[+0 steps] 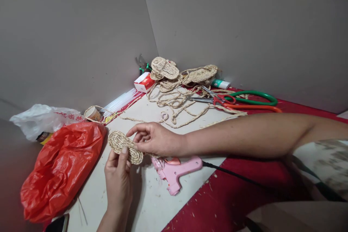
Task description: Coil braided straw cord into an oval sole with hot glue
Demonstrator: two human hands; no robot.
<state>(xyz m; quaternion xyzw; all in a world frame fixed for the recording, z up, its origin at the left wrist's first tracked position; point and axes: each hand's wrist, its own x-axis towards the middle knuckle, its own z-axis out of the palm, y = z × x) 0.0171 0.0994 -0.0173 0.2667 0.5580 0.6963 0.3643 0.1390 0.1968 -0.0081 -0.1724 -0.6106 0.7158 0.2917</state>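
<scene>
woven oval piece (115,141) is in the air above the bench (201,203), long axis about 10 to 4 o'clock. left hand (117,172) sits at 6-7 o'clock of it and is grasping it: thumb on the top face, fingers behind. right hand (153,139) comes in from 3 o'clock, thumb against the edge near the piece's 4 o'clock end, fingers half curled; can't tell if it's really pinching, or if loose braid runs underneath it.

key relation: the right thumb meets the side of the oval facing the right arm; the 10 o'clock end is free of both hands.

around, clocked from the piece: pink glue gun (181,172) at 4, lying just below the right forearm, cord (231,172) trailing on to 4. red plastic bag (65,166) at 8-9. loose braid (174,103) and coiled bundle (164,68) at 1. scissors (217,100) at 2, on the far side of the forearm.

in the way: nothing above the oval; the gun is the near obstacle low on the right.
</scene>
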